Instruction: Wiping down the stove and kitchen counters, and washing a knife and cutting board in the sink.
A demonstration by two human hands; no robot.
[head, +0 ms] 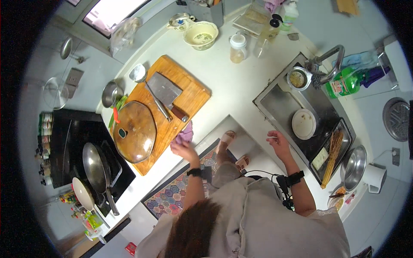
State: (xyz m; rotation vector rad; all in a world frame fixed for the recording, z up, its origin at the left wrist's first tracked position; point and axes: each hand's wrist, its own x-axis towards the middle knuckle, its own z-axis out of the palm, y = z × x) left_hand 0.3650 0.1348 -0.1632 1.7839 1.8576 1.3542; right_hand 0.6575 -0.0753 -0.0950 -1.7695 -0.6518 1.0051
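My left hand (184,150) is at the lower end of a crumpled purple cloth (186,133), beside the wooden cutting board (196,87); whether its fingers grip the cloth is unclear. On the board lie a cleaver (164,90) with a brown handle, a metal ladle (158,102) across its blade, and a glass pot lid (137,138). Green vegetable pieces (122,102) show behind the lid. My right hand (278,144) hovers near the sink's front edge, fingers loosely curled, with something small and white at the fingertips, too small to identify.
The sink (274,100) at right holds a white dish (303,124) and, at its near end, a black tray (347,142) with a bamboo brush (332,158). Pans, including a dark wok (94,167), stand on the black stove at left. A bowl (200,34) and bottles stand at the back.
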